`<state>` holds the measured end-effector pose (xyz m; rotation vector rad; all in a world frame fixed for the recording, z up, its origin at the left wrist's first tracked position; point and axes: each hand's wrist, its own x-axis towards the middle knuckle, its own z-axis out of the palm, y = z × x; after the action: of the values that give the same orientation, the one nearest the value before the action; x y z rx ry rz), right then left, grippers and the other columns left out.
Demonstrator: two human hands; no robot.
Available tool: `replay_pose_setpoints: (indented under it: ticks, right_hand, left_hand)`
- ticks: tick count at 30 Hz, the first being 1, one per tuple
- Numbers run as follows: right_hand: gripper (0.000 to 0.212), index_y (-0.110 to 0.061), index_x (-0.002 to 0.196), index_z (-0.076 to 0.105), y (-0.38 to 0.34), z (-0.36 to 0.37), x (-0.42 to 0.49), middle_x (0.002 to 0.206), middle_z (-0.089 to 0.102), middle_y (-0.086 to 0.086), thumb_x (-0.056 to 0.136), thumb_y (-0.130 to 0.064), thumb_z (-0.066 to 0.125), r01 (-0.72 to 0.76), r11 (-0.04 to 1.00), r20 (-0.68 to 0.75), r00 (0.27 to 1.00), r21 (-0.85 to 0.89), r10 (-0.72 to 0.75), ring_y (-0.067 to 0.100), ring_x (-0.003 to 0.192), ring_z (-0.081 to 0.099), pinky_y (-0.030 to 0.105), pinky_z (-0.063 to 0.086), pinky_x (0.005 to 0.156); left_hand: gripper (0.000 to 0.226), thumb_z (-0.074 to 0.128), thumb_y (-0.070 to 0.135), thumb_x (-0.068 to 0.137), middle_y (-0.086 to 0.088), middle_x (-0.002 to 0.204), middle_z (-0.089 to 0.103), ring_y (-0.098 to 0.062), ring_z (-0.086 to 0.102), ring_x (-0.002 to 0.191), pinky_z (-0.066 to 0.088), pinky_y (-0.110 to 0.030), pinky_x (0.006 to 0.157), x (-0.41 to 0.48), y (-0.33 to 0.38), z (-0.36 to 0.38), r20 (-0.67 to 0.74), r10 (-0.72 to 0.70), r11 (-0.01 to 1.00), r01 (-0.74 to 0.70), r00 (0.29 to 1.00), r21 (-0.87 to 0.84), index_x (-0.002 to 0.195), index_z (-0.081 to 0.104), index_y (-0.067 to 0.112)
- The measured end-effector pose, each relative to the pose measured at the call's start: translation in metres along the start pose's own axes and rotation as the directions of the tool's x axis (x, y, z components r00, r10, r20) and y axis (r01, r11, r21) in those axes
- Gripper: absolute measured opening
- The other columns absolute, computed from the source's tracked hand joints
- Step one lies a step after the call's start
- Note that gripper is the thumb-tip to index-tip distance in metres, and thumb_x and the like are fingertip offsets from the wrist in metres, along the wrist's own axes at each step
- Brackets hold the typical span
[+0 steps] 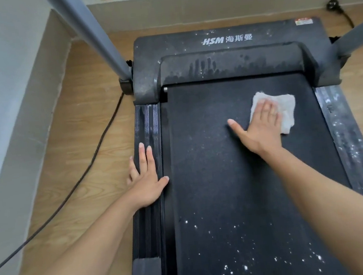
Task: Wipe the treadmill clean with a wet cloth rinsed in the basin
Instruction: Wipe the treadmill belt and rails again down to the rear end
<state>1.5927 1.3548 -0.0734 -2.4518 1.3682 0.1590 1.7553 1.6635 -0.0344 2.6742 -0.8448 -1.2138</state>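
A black treadmill (222, 41) fills the middle of the view, its belt (220, 178) speckled with white dust near the bottom. A white cloth (287, 108) lies on the upper right of the belt. My right hand (260, 126) presses flat on the cloth's left half, fingers spread, thumb out on the belt. My left hand (146, 176) rests flat on the ribbed left side rail (150, 122), holding nothing. The right side rail (341, 129) carries white smears. No basin shows.
Grey uprights rise at the left (98, 34) and right (353, 36) of the motor cover. A black cable (80, 181) runs over the wooden floor beside the left rail. A plug and cord (339, 11) lie at the back right. A grey wall stands close on the left.
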Motion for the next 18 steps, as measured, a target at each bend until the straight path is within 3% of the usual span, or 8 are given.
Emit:
replay_pose_setpoints:
  ticks: [3,6,8,9,11,13,15,18]
  right_hand:
    - [0.123,-0.007,0.166,-0.013,-0.08,0.021,-0.026,0.175,-0.015,0.014,0.085,-0.096,0.013,0.349,0.933,0.069,0.936,-0.091,-0.344,0.029,0.161,-0.022,0.051,-0.012,0.13]
    - [0.113,-0.01,0.167,-0.012,-0.129,0.042,-0.07,0.175,-0.017,0.011,0.091,-0.091,0.012,0.695,0.71,0.233,0.713,-0.111,-0.661,0.027,0.159,-0.026,0.052,-0.008,0.13]
    - [0.105,-0.014,0.168,-0.008,-0.117,0.044,-0.078,0.176,-0.014,0.006,0.096,-0.086,0.016,0.768,0.631,0.268,0.634,-0.11,-0.725,0.021,0.16,-0.023,0.049,-0.004,0.131]
    - [0.103,-0.016,0.169,-0.007,-0.102,0.038,-0.071,0.176,-0.013,0.003,0.096,-0.085,0.016,0.764,0.638,0.26,0.637,-0.094,-0.725,0.019,0.161,-0.021,0.048,-0.002,0.131]
    - [0.104,-0.02,0.169,-0.007,-0.061,0.021,-0.055,0.176,-0.013,0.001,0.092,-0.087,0.012,0.664,0.744,0.199,0.741,-0.076,-0.641,0.018,0.161,-0.019,0.048,0.0,0.131]
    - [0.107,-0.022,0.168,-0.01,-0.006,0.001,-0.037,0.175,-0.016,-0.001,0.088,-0.091,0.007,0.461,0.885,0.122,0.884,-0.063,-0.452,0.016,0.161,-0.019,0.048,-0.005,0.131]
    - [0.109,-0.021,0.168,-0.012,0.061,-0.015,-0.028,0.176,-0.015,0.001,0.088,-0.092,0.008,0.203,0.979,0.041,0.979,-0.026,-0.202,0.018,0.162,-0.018,0.046,-0.008,0.131]
    - [0.113,-0.016,0.168,-0.01,0.127,-0.031,-0.027,0.177,-0.009,0.009,0.088,-0.093,0.01,-0.032,0.999,-0.01,0.999,0.031,0.032,0.023,0.164,-0.009,0.048,0.0,0.132]
  left_hand:
    - [0.1,0.046,0.048,0.105,0.027,0.138,-0.062,-0.036,-0.036,0.151,0.004,-0.064,0.123,-0.001,0.004,-0.005,0.03,-0.014,1.0,0.014,0.999,0.002,0.15,-0.042,0.036]
    - [0.101,0.047,0.047,0.104,0.027,0.137,-0.064,-0.036,-0.036,0.151,0.004,-0.064,0.124,-0.004,0.004,-0.006,0.027,0.002,1.0,-0.002,1.0,-0.007,0.149,-0.043,0.036]
    - [0.102,0.048,0.049,0.104,0.028,0.138,-0.062,-0.036,-0.033,0.152,0.005,-0.064,0.124,-0.005,0.003,-0.004,0.008,0.025,1.0,-0.025,1.0,-0.008,0.15,-0.042,0.037]
    - [0.102,0.049,0.052,0.104,0.029,0.139,-0.061,-0.035,-0.032,0.153,0.005,-0.064,0.124,-0.004,0.003,-0.004,-0.006,0.029,0.999,-0.029,1.0,-0.014,0.15,-0.041,0.038]
    - [0.102,0.05,0.053,0.103,0.032,0.14,-0.059,-0.036,-0.031,0.153,0.005,-0.064,0.124,-0.006,0.002,-0.003,-0.01,0.011,1.0,-0.011,1.0,-0.027,0.15,-0.04,0.041]
    - [0.101,0.05,0.051,0.104,0.033,0.139,-0.059,-0.036,-0.031,0.153,0.005,-0.065,0.124,-0.004,0.003,-0.003,-0.004,0.002,1.0,-0.002,1.0,-0.024,0.151,-0.039,0.042]
    - [0.1,0.05,0.051,0.104,0.034,0.139,-0.058,-0.036,-0.029,0.154,0.006,-0.065,0.124,-0.003,0.003,-0.002,-0.017,-0.002,1.0,0.001,1.0,-0.023,0.152,-0.037,0.042]
    - [0.101,0.05,0.055,0.103,0.033,0.141,-0.057,-0.035,-0.03,0.154,0.005,-0.065,0.124,-0.003,0.0,0.0,-0.017,0.011,1.0,-0.011,1.0,-0.027,0.153,-0.036,0.041]
